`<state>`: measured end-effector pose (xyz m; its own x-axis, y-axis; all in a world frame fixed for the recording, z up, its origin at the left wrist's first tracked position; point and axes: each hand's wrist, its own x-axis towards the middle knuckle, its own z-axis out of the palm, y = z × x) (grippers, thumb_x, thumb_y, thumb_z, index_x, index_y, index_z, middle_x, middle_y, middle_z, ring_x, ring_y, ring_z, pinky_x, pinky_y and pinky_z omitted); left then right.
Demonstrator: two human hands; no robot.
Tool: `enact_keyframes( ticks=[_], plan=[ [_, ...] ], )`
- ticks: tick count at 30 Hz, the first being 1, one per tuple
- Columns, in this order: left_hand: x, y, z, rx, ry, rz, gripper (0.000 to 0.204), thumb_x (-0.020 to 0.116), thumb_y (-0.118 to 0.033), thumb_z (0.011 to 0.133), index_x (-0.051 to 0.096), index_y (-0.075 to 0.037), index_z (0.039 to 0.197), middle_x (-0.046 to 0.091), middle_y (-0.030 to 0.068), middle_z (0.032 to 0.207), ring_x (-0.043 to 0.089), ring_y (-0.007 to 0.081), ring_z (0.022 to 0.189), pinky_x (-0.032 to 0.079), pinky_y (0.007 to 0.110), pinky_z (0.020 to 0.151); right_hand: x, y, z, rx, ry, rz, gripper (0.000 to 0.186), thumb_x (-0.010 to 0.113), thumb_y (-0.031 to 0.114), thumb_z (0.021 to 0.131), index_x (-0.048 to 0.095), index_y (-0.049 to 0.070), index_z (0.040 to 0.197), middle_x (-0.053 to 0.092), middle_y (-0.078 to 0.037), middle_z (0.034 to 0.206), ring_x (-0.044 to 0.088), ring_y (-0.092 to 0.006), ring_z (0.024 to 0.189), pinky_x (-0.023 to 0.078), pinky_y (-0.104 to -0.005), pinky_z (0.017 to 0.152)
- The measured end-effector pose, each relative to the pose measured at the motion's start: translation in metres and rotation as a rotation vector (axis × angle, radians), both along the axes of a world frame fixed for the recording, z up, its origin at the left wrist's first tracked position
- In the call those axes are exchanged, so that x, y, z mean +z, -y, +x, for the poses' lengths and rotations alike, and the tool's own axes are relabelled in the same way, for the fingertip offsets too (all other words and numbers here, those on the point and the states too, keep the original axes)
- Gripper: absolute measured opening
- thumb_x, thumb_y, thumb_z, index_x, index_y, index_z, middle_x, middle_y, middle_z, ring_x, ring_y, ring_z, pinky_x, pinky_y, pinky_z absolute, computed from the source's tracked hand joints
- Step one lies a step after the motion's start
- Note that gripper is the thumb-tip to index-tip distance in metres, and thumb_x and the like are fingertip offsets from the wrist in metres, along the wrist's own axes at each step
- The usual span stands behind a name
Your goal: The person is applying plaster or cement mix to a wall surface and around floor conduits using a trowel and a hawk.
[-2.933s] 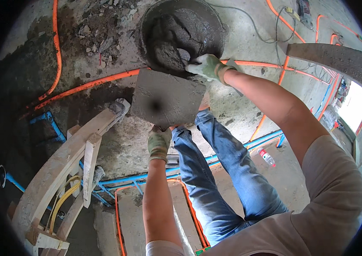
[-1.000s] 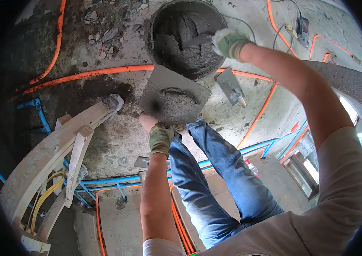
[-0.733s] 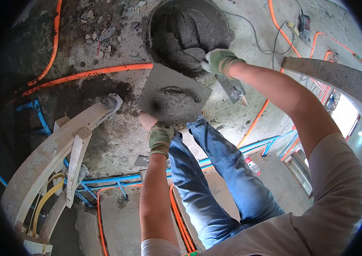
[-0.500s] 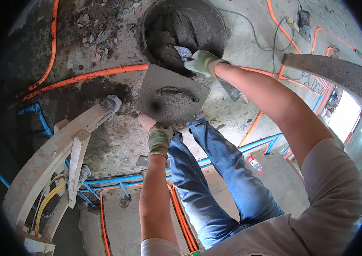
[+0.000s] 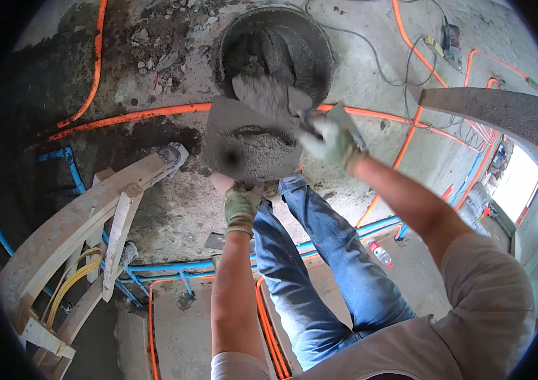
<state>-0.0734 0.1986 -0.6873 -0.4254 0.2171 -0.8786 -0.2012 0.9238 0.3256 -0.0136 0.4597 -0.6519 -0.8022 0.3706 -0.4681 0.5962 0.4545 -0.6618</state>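
Observation:
My gloved left hand [image 5: 241,206] grips the handle under a square grey mortar board [image 5: 218,126], held level with a heap of wet mortar [image 5: 262,149] on it. My gloved right hand [image 5: 332,139] holds a trowel [image 5: 294,104] whose blade carries a lump of grey mortar [image 5: 262,95] just over the board's far edge. Beyond it stands a round bucket [image 5: 319,44] with mortar inside. My legs in blue jeans [image 5: 326,266] show below the board.
Orange conduits [image 5: 123,117] and blue pipes [image 5: 174,266] run over the rough concrete floor. A wooden trestle [image 5: 85,215] stands at the left. A concrete beam [image 5: 497,107] crosses the right, a plastic bottle [image 5: 379,253] lies by my leg, and cables trail at the top right.
My right hand dipped the trowel into the bucket and has now drawn it back toward the board with a load of mortar. The board holds more mortar than at the start.

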Motion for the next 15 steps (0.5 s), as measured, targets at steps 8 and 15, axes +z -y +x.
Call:
enact_keyframes(
  ticks=[8,15],
  plan=[
    [-0.046,0.014,0.018,-0.164,0.001,0.043,0.034,0.060,-0.031,0.079,0.070,-0.007,0.102,0.070,0.0176,0.099,0.065,0.0350,0.099,0.051,0.041,0.086,0.057,0.057,0.020,-0.048,-0.167,0.221,0.015,0.071,0.015,0.077,0.066,0.007,0.088,0.062,-0.015,0.072,0.063,-0.0315,0.066,0.049,-0.0408,0.060],
    [-0.051,0.057,0.032,0.143,-0.094,0.219,0.033,0.065,-0.035,0.077,0.071,-0.010,0.098,0.069,0.0159,0.099,0.064,0.0375,0.096,0.051,0.045,0.083,-0.091,-0.046,-0.088,-0.028,0.531,0.255,0.048,0.048,0.047,0.089,0.068,0.004,0.099,0.067,-0.023,0.096,0.067,-0.0383,0.089,0.052,-0.0443,0.080]
  ],
)
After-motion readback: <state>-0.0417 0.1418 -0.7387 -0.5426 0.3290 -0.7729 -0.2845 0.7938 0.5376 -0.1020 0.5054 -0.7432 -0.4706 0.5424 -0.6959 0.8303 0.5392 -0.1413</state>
